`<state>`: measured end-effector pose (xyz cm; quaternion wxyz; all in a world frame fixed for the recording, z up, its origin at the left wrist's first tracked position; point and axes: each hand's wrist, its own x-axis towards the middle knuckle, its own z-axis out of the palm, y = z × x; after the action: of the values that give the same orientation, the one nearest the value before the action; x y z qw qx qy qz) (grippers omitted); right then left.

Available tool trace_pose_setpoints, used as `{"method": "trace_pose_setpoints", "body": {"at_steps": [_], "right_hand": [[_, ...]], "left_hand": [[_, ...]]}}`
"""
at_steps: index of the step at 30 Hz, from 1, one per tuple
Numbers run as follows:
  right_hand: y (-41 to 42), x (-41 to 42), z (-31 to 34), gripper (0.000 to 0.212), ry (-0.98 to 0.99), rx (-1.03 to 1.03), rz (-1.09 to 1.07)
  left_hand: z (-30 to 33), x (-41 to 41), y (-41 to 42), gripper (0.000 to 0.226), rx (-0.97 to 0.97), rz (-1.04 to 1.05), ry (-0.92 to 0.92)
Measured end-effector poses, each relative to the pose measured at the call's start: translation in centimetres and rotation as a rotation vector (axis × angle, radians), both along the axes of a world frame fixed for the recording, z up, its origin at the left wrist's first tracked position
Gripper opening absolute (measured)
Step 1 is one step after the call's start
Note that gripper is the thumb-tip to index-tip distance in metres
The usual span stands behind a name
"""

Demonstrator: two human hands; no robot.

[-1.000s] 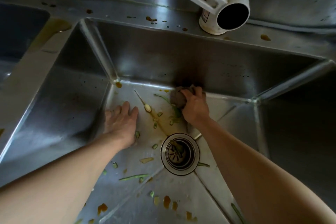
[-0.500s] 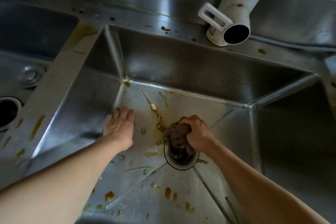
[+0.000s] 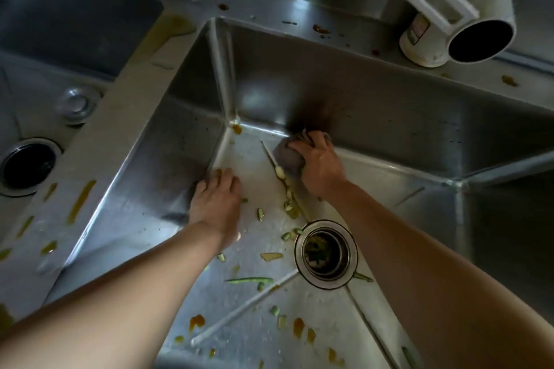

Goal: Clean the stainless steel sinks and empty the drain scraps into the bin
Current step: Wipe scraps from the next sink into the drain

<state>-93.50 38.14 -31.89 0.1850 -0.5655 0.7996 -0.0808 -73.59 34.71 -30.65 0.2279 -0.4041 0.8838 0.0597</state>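
I look down into a deep stainless steel sink point(image 3: 389, 117) littered with green vegetable scraps point(image 3: 248, 280) and orange sauce stains. My right hand point(image 3: 319, 163) grips a dark wadded cloth point(image 3: 286, 156) and presses it onto the sink floor where that meets the back wall. My left hand point(image 3: 217, 201) lies flat, fingers straight, on the floor near the left wall. The round drain strainer point(image 3: 326, 254) sits in front of my right hand with scraps inside it.
A second sink point(image 3: 45, 111) lies to the left, with an open drain hole point(image 3: 28, 165) and a round metal plug point(image 3: 76, 105). A white plastic spout point(image 3: 458, 15) hangs over the stained back ledge. The divider point(image 3: 99, 159) carries yellow smears.
My right hand has carried the cloth from over the drain strainer back up to the foot of the back wall. My left hand has stayed flat on the floor.
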Motion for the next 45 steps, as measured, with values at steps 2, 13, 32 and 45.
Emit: {"method": "trace_pose_setpoints", "body": {"at_steps": [2,13,32,45], "right_hand": [[1.2,0.0,0.4,0.044,-0.101,0.042,0.040],[10.0,0.5,3.3,0.036,-0.284,0.329,0.080],[-9.3,6.8,2.3,0.044,-0.048,0.030,0.209],[6.7,6.2,1.6,0.033,-0.221,0.282,0.153]], "left_hand": [[0.0,-0.1,0.2,0.089,-0.007,0.004,-0.028],[4.0,0.7,1.0,0.081,0.060,0.028,0.012],[14.4,5.7,-1.9,0.049,-0.399,-0.310,0.328],[13.9,5.8,-2.0,0.044,-0.409,-0.341,0.271]]}}
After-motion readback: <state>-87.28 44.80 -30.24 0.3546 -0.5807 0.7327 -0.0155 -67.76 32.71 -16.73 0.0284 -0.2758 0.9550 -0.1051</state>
